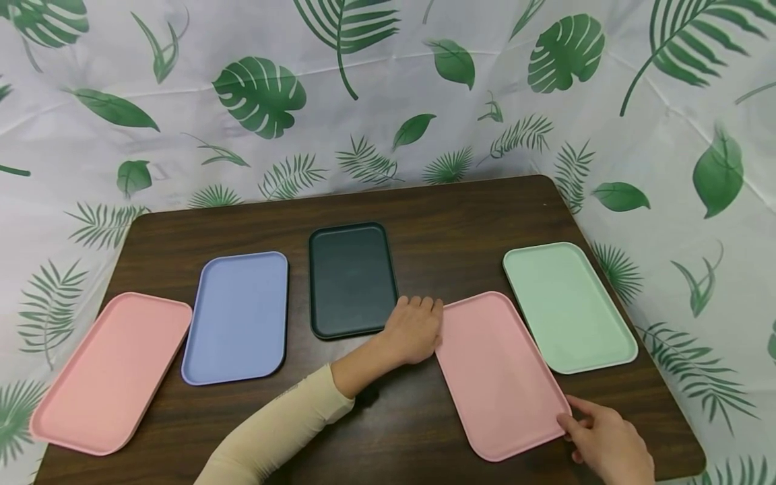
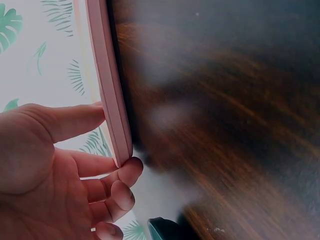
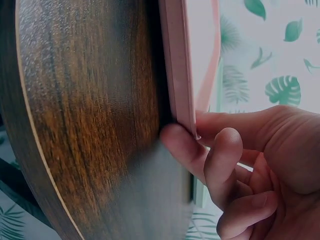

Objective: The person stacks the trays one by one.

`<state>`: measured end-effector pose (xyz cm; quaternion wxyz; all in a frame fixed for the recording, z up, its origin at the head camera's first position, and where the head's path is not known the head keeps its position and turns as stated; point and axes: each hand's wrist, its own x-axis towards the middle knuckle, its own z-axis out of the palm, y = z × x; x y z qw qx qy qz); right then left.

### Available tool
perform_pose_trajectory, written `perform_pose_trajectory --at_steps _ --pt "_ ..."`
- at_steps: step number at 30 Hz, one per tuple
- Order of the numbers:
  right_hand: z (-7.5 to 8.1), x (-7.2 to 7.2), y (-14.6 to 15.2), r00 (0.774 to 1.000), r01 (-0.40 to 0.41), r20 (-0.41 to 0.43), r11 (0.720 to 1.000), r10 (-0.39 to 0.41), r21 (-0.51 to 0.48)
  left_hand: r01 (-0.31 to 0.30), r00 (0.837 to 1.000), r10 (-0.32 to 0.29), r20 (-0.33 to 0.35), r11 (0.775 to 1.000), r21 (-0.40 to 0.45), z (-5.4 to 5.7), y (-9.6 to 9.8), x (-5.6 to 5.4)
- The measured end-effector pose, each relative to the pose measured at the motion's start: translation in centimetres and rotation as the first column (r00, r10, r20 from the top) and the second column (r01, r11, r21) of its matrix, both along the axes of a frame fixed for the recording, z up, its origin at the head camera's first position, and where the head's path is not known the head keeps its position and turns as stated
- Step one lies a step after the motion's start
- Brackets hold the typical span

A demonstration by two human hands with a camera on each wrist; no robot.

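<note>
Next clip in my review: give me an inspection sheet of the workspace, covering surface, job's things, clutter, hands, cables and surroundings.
Surface: dark wood-grain table with rounded corners.
Job's things: held pink tray, just left of the green tray in the head view.
Clutter: three more trays, left pink tray, blue tray and dark tray; otherwise nothing seen.
Hands: left hand grips the held tray's far left corner; right hand pinches its near right corner.
Cables: nothing seen.
Surroundings: white cloth with green leaf print.
</note>
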<state>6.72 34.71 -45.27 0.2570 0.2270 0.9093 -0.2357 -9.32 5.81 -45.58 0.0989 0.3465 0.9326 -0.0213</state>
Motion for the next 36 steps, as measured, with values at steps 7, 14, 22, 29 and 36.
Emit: perform_pose_trajectory --at_steps 7,14,22,29,36 --pt "0.1 -0.1 0.0 1.0 0.0 -0.006 1.0 0.0 0.0 0.0 1.0 -0.001 0.027 1.0 0.019 0.0 -0.1 -0.1" --pt "0.3 -0.1 -0.1 1.0 0.006 -0.02 1.0 -0.006 -0.011 -0.003 1.0 0.001 0.027 0.998 0.056 0.4 -0.4 -0.3" --pt "0.7 -0.1 -0.2 0.998 0.007 -0.067 0.999 -0.01 -0.038 -0.026 0.997 0.019 0.069 0.994 0.105 0.7 -0.7 -0.6" --pt "1.4 -0.2 -0.7 0.988 0.037 -0.143 0.99 -0.056 -0.134 -0.052 0.995 0.032 0.099 0.977 0.205 1.6 -2.0 -1.4" --pt "1.8 -1.2 -1.7 0.963 0.059 -0.232 0.952 -0.133 -0.299 -0.114 0.987 0.065 0.148 0.927 0.356 2.5 -4.4 -2.9"
